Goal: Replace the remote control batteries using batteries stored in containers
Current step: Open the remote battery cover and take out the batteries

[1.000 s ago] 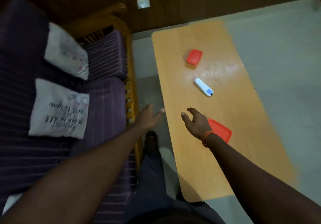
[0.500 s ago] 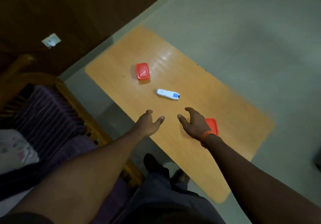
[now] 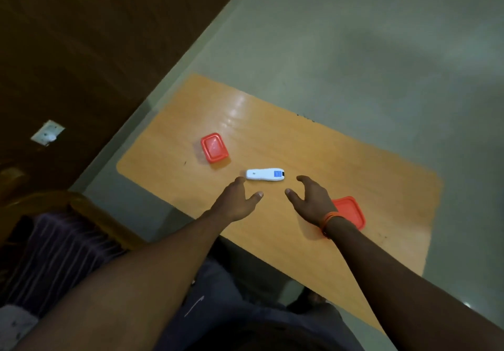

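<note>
Head cam: remote (image 3: 265,174) lies flat mid-tabletop (image 3: 300,244), w/ both hands just beside it. Left hand (image 3: 237,200) grip wide, fingers spread, holding nothing; right hand (image 3: 311,200) same. Small red box (image 3: 214,147) sits twd left end, bigger red box (image 3: 350,211) partly behind rt wrist.

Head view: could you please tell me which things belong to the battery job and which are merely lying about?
Job: remote; far red container; near red container; table; left hand; right hand.
Lying about: sofa; wall socket.
</note>
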